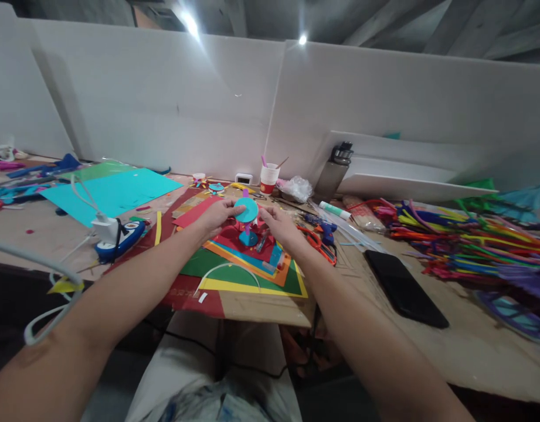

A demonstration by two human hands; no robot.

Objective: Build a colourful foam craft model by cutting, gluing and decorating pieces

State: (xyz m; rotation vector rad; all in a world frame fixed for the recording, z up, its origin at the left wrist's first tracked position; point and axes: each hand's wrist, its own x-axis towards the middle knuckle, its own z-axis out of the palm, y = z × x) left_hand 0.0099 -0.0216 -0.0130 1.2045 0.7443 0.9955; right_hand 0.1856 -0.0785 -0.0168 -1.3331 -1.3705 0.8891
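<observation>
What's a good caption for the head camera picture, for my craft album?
Left hand holding a blue disc, right hand close beside it, above bright, layered sheets.

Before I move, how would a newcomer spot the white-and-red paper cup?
Start at the white wall panels. At their foot, left of the grey bottle, stands the paper cup. Unlike its neighbours, it holds a pink stick and a brown one.

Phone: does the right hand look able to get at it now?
Probably yes: the phone lies uncovered to the right of the forearm, though the right hand is up by the blue disc.
</observation>
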